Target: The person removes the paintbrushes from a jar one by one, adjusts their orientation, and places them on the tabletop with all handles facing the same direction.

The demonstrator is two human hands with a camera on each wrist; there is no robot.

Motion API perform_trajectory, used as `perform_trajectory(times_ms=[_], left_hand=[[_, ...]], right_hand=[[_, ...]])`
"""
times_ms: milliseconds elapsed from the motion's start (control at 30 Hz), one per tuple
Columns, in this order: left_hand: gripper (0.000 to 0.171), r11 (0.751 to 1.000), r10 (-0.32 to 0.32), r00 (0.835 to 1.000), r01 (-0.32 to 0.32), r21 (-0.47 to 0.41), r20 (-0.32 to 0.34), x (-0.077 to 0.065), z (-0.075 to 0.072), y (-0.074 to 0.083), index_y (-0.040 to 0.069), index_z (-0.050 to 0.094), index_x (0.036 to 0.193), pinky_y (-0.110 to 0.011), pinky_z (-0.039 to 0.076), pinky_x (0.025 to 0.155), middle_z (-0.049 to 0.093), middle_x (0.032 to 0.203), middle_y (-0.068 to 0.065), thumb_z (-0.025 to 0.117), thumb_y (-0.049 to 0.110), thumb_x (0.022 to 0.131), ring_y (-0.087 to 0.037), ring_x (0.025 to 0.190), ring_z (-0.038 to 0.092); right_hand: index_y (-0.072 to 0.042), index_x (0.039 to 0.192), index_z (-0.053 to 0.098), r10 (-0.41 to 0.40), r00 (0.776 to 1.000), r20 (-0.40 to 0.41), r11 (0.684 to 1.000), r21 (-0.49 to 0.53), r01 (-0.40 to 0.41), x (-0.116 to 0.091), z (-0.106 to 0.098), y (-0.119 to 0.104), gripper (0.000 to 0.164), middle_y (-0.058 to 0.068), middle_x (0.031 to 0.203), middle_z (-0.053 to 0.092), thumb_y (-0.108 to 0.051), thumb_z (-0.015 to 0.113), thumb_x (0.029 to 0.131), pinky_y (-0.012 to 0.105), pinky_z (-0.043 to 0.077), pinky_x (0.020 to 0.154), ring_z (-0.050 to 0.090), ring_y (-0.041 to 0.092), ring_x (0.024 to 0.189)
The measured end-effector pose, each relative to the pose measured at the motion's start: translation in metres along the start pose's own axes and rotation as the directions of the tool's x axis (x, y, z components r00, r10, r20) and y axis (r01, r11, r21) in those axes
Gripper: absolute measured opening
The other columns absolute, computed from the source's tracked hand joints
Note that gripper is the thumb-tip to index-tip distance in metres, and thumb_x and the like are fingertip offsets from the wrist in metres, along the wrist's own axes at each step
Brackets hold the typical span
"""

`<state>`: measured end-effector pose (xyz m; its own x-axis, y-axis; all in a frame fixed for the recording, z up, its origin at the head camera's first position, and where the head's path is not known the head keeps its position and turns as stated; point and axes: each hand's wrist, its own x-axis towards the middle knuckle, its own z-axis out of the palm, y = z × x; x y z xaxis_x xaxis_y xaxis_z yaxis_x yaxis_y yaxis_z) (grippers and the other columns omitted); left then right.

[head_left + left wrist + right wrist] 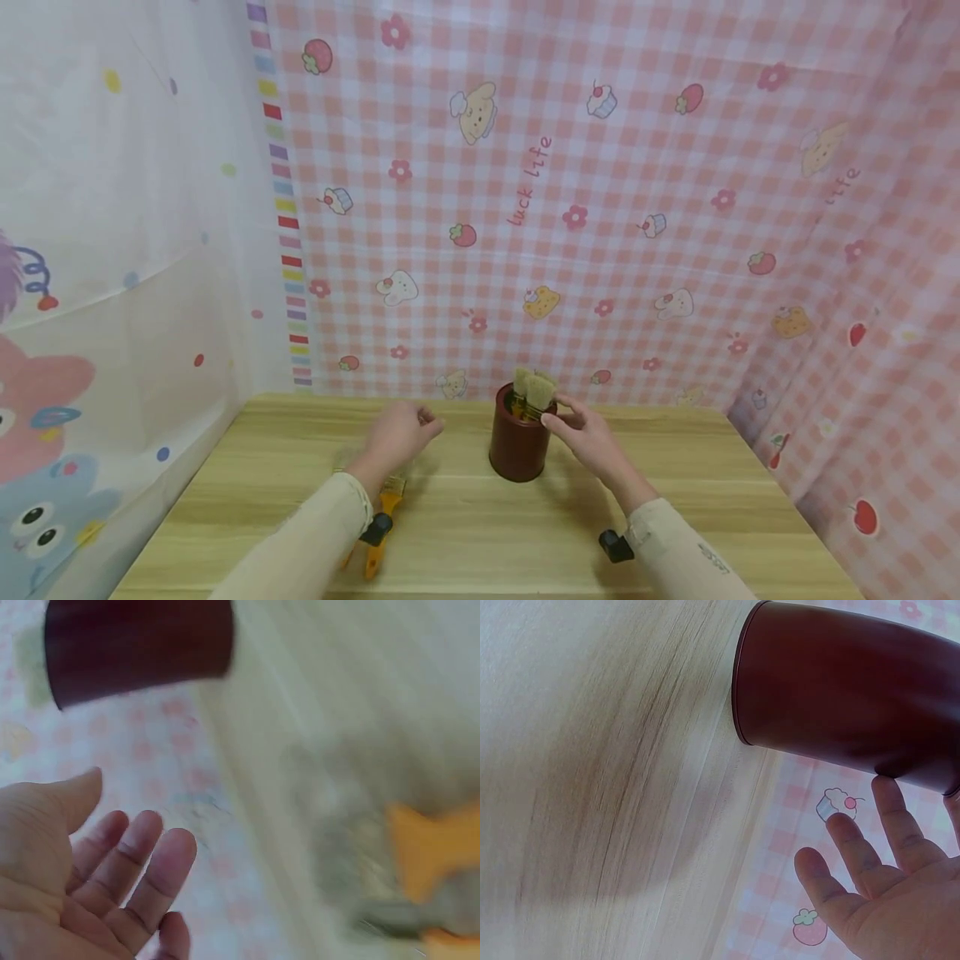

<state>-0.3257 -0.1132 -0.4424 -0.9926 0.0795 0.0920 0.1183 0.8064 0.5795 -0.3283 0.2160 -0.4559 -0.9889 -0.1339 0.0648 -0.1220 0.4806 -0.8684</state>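
Note:
A dark red-brown cylindrical holder (519,450) stands upright on the table, with paintbrushes (538,390) in it, pale bristles up. My right hand (592,437) is at the holder's right side, thumb and forefinger at the rim; in the right wrist view the other fingers (855,859) are spread, one fingertip against the wall. My left hand (397,433) hovers left of the holder, fingers loosely bent, nothing in the palm (90,900). Below the left wrist lie paintbrushes with orange handles (377,554), partly hidden by the sleeve and blurred in the left wrist view.
The wooden table (465,542) ends at a pink checked curtain (480,333) close behind the holder. A white patterned curtain (165,250) hangs on the left, and the pink cloth continues down the right side. Black wrist cameras (617,546) sit below both wrists.

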Motion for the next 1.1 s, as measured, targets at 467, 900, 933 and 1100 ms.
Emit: perform_trajectory(times_ms=[467,900,933,1100], left_hand=[[0.041,0.941,0.177,0.984,-0.168,-0.293,0.006,0.021,0.028,0.103,0.019,0.072,0.137,-0.046,0.060,0.099,0.076,0.128,0.000,0.075,0.039,0.102,-0.024,0.119,0.070],[0.047,0.954,0.052,0.998,-0.058,-0.295,-0.030,0.024,0.054,0.126,0.018,0.071,0.132,-0.061,0.032,0.127,0.075,0.131,-0.001,0.079,0.048,0.097,-0.028,0.127,0.068],[0.047,0.955,0.044,0.998,-0.052,-0.293,-0.033,0.025,0.055,0.127,0.018,0.071,0.132,-0.062,0.031,0.127,0.076,0.130,-0.001,0.079,0.047,0.097,-0.028,0.126,0.068],[0.051,0.961,0.018,0.999,-0.030,-0.274,-0.046,0.030,0.058,0.131,0.018,0.068,0.136,-0.062,0.038,0.120,0.076,0.127,0.000,0.081,0.046,0.095,-0.027,0.122,0.070]], right_hand=[[-0.019,0.164,0.042,0.007,1.000,0.010,1.000,0.024,-0.007,-0.003,-0.001,-0.002,0.074,0.025,0.154,0.059,-0.055,0.065,0.104,0.067,0.051,0.111,0.057,0.046,0.143],[-0.021,0.164,0.043,0.009,1.000,0.021,0.999,0.037,-0.010,-0.006,-0.002,0.004,0.074,0.022,0.159,0.054,-0.056,0.066,0.104,0.067,0.048,0.114,0.055,0.042,0.146],[-0.021,0.164,0.042,0.004,1.000,0.022,0.999,0.032,-0.005,-0.006,-0.002,0.004,0.074,0.022,0.159,0.054,-0.056,0.065,0.104,0.067,0.048,0.114,0.055,0.042,0.146],[-0.018,0.164,0.043,-0.010,1.000,0.009,1.000,0.010,0.010,-0.003,-0.003,-0.003,0.072,0.022,0.158,0.055,-0.053,0.065,0.105,0.066,0.048,0.115,0.056,0.041,0.145]])
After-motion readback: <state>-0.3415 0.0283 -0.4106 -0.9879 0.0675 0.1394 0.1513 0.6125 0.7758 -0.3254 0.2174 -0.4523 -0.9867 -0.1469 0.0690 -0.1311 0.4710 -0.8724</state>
